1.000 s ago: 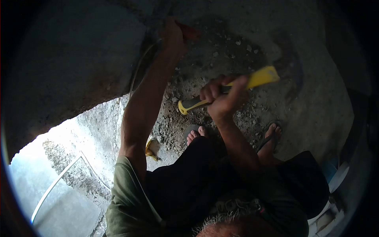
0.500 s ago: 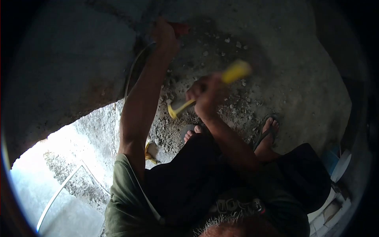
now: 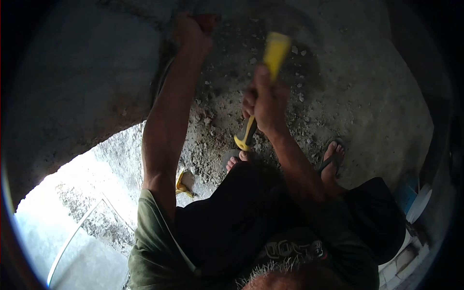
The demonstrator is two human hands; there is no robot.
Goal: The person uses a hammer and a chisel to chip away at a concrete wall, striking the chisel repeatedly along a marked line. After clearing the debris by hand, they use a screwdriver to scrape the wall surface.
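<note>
being gripped around its handle by the right hand (image 3: 269, 104), a yellow-and-dark hammer (image 3: 278, 55) is held over the rubble-strewn floor (image 3: 372, 121), its blurred head pointed away from the body. the right fingers are curled fully around the handle, and the thumb is laid along it. farther forward, in dim light, a red object (image 3: 208, 22) is held in the left hand (image 3: 190, 35); the fingers seem folded around it, though their exact wrap cannot be told. the hammer is judged to be stiff and head-heavy, best grasped on the dark section toward the butt, where slipping should be resisted unless dust is gathered there. the red object is presumed rigid; its far end is lost in shadow.
</note>
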